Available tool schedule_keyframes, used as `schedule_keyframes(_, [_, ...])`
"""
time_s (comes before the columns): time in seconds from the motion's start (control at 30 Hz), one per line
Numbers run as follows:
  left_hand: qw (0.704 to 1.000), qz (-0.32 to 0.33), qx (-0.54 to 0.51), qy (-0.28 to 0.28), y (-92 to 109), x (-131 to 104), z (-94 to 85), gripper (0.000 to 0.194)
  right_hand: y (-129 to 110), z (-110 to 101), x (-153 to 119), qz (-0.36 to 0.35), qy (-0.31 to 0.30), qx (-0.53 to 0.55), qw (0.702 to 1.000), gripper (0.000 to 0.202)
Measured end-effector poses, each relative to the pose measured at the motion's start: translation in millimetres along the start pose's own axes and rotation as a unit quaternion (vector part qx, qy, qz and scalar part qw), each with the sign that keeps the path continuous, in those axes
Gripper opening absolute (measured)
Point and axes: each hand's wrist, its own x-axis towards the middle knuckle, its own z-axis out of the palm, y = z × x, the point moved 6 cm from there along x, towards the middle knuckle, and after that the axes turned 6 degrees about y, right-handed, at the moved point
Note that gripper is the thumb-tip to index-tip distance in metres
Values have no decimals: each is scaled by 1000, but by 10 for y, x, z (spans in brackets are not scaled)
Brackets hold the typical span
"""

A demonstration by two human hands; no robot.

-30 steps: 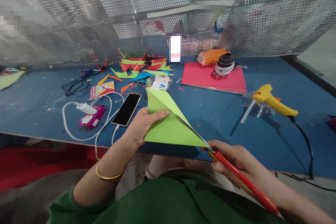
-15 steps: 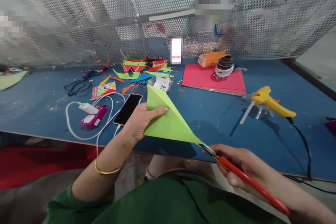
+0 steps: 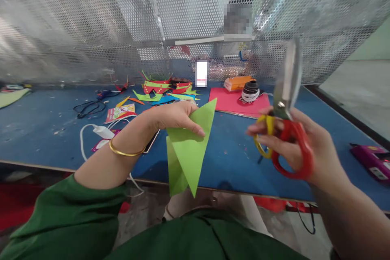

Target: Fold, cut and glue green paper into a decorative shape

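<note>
A folded sheet of light green paper point(image 3: 190, 150) hangs from my left hand point(image 3: 179, 118), pinched under the thumb, with one pointed end downward and another up to the right. My right hand point(image 3: 310, 142) grips scissors point(image 3: 286, 85) by their red and yellow handles, fingers around the loops. Their blades point upward, look closed and are a little blurred. The scissors are apart from the paper. Partly hidden behind my left wrist lies a phone point(image 3: 151, 142) on the blue table.
Red and green paper masks point(image 3: 157, 86) and cut scraps lie at the back. Red sheets point(image 3: 219, 99) bear a black-and-white cord spool point(image 3: 251, 90) and an orange pack point(image 3: 239, 83). Purple power blocks, one at right point(image 3: 370, 160), and a white cable point(image 3: 81, 142) flank me. A perforated metal screen point(image 3: 189, 12) stands behind.
The scissors have left the paper's edge; my right hand has lifted and turned them upward at the right. My left hand has tilted the paper so a point hangs down.
</note>
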Motion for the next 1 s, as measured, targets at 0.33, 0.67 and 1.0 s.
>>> schedule_keyframes(0.33, [992, 9, 121, -35, 184, 307, 266, 40, 23, 595, 458, -46, -212, -129, 968, 50])
schedule_keyframes(0.67, [983, 109, 2, 149, 413, 218, -167, 36, 575, 592, 256, 137, -142, 50, 979, 50])
schedule_keyframes(1.0, [944, -24, -314, 94, -891, -295, 1115, 34, 1150, 563, -42, 251, 91, 218, 939, 54])
